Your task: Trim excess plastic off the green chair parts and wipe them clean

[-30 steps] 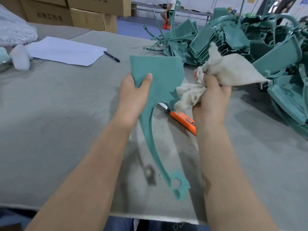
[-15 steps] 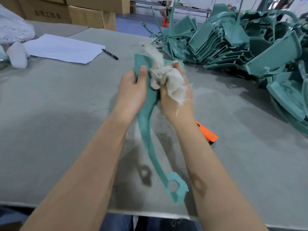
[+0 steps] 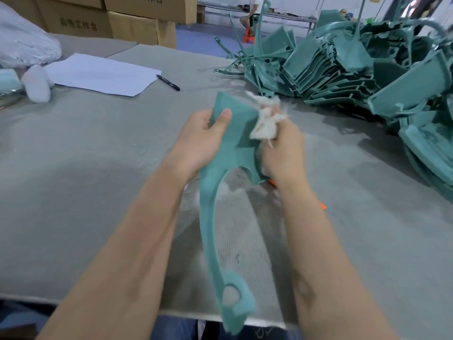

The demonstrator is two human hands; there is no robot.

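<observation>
A green chair part [image 3: 230,143], a flat panel with a long curved leg ending in a ring, is held above the table. My left hand [image 3: 203,141] grips the panel's left edge, thumb on its face. My right hand [image 3: 282,153] clutches a bunched white cloth [image 3: 266,121] against the panel's right edge. An orange utility knife [image 3: 321,206] lies on the table behind my right forearm, mostly hidden.
A big heap of green chair parts [image 3: 355,62] fills the right and far side. White paper [image 3: 103,74] and a black pen [image 3: 168,82] lie far left on the grey felt table [image 3: 73,168]. Cardboard boxes [image 3: 110,18] stand behind; a white bag [image 3: 22,45] at left.
The cloth hand came from the right onto the panel's upper face, then slid to its right edge. The part tilted, its leg swinging slightly toward me.
</observation>
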